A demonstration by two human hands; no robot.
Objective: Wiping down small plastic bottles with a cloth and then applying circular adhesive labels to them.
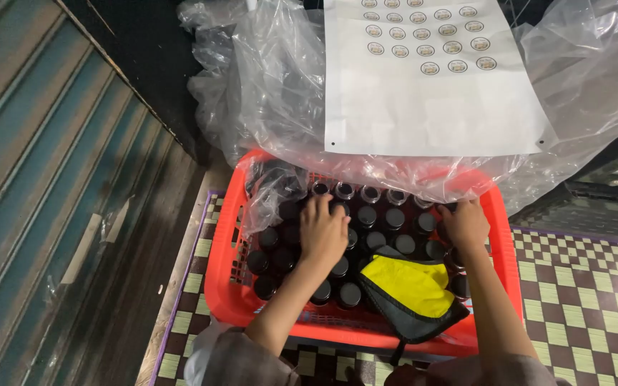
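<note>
Right now both hands are down in the red basket, which sits on a checkered mat on the floor. Left hand lies palm-down over the black-lidded jars, fingers curled onto the lids in the middle rows; whether that grip is actually pinching a single jar I can't tell from here. Right hand is at the far right edge of the rows, fingers bent over a jar top, grip likewise hidden under the knuckles. The jars stand upright and packed tight, lid to lid, so they brace one another. A clear plastic sheet is thrown back over the far rim, leaving the jars uncovered. On it rests a white sticker sheet with round labels. A yellow and black cloth pouch lies on the near jars.
</note>
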